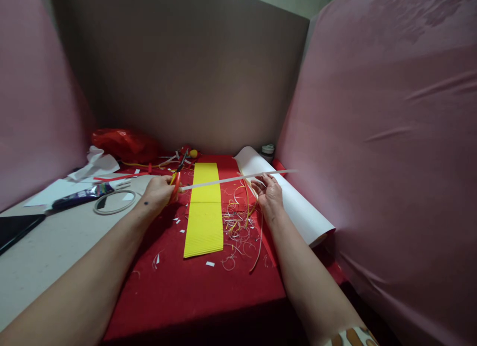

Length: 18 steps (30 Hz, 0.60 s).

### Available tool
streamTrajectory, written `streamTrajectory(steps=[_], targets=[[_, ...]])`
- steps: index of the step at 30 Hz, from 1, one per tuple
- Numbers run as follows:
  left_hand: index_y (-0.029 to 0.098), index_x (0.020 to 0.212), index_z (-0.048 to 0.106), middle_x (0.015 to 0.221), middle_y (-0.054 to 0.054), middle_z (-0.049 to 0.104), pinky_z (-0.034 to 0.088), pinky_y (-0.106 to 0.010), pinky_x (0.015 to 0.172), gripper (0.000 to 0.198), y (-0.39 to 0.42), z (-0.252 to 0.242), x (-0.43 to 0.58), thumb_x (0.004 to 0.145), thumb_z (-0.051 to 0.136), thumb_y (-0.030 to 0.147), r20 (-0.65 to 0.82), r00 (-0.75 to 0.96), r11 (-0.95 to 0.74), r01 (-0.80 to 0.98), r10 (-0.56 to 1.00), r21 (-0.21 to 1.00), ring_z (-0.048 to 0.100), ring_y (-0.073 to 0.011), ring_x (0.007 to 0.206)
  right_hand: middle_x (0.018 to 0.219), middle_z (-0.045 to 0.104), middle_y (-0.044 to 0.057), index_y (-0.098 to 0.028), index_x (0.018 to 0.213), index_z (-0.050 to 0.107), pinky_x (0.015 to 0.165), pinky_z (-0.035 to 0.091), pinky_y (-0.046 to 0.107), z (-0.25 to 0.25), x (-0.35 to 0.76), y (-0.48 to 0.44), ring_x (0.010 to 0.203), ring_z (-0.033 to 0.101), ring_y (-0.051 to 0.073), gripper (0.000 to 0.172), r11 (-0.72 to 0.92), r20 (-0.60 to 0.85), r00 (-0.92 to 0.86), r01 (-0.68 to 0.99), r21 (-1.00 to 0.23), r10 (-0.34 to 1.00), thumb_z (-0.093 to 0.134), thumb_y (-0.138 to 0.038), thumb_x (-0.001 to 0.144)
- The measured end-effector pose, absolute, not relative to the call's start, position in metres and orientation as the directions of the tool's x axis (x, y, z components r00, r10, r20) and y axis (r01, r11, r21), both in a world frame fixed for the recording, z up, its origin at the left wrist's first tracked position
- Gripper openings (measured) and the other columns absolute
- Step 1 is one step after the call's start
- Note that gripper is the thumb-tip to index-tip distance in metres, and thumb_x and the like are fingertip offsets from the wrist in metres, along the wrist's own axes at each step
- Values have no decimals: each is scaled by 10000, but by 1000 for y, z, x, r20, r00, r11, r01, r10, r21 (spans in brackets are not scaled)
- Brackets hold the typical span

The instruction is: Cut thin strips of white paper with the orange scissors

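Observation:
A long, narrow white strip (234, 179) stretches almost level between my hands. My left hand (158, 192) is closed around the orange handles of a pair of scissors (177, 184), blades pointing away from me. The strip's left end meets that hand; whether the fingers pinch it too, I cannot tell. On the other side, my right hand (269, 193) pinches the strip, whose free end sticks out past the fingers. Under the strip lies a pleated yellow sheet (204, 216). Thin curled offcuts (238, 226) are heaped beside it, below my right hand.
A red cloth (194, 296) covers much of the table. A white roll (290, 202) lies at the right. On the left are a dark tube (82, 196), a pale ring (112, 210) and crumpled white paper (95, 164). A red plastic bag (124, 144) sits at the back.

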<state>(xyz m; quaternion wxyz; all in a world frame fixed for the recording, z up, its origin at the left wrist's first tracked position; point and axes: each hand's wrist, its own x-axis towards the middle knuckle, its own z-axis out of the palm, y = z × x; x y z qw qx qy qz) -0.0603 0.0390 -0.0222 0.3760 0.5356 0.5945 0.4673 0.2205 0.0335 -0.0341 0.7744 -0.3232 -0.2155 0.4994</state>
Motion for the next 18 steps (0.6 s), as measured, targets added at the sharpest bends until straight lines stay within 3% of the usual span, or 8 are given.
streamTrajectory(steps=[9,14,18], targets=[[174,625,528,377,65,464,210,-201,340,205,20,-8,-39,497,688,166,18,74,-28,131,997,991,376,-61,323,649,682,0,-177,920,433,407,524,214,-37,213,30,431,644,136,131,203,52,298,-500,-842,953,502,-126,821],[176,628,524,479,28,550,210,-209,354,171,4,2,-26,553,678,162,-14,215,-5,87,977,996,385,-49,345,586,629,-41,-181,940,368,299,456,207,-38,209,28,327,576,126,146,127,44,275,-293,-948,960,425,-91,839],[169,675,560,578,-4,614,237,-221,371,148,-4,7,-23,589,674,209,67,335,-84,34,940,996,401,-45,371,606,626,-40,-178,947,364,270,417,182,-24,215,24,309,547,101,107,197,133,345,-160,-967,929,388,-119,861]])
